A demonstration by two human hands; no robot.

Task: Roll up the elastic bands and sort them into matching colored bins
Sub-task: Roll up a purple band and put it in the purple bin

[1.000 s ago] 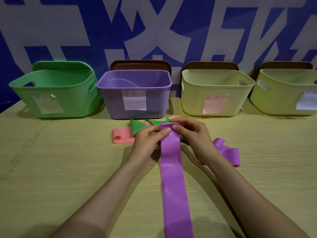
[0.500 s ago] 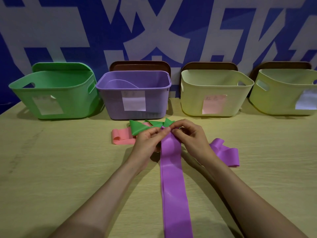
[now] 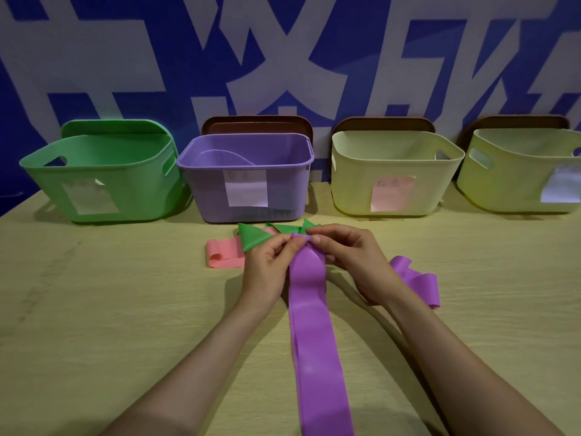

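- Purple flat elastic band (image 3: 317, 357) lies along the pale wooden table (image 3: 94, 309), running from the near edge straight up to my hands.
- My left hand (image 3: 267, 265) and my right hand (image 3: 349, 259) both pinch its far end, thumbs and forefingers curled onto a small tight roll at the tip.
- Just right of my right wrist lies a second purple band (image 3: 418, 284), loosely crumpled.
- Left of my left hand lies a pink elastic band (image 3: 223, 254); a folded green elastic band (image 3: 254, 236) overlaps it, just behind my fingers.
- Farther back stands a row of plastic bins with paper labels: a green bin (image 3: 141, 190), a purple bin (image 3: 204, 184), a pale yellow bin (image 3: 352, 184) and a yellow-green bin (image 3: 503, 190).
- Behind them rises a blue wall with white characters (image 3: 283, 58).
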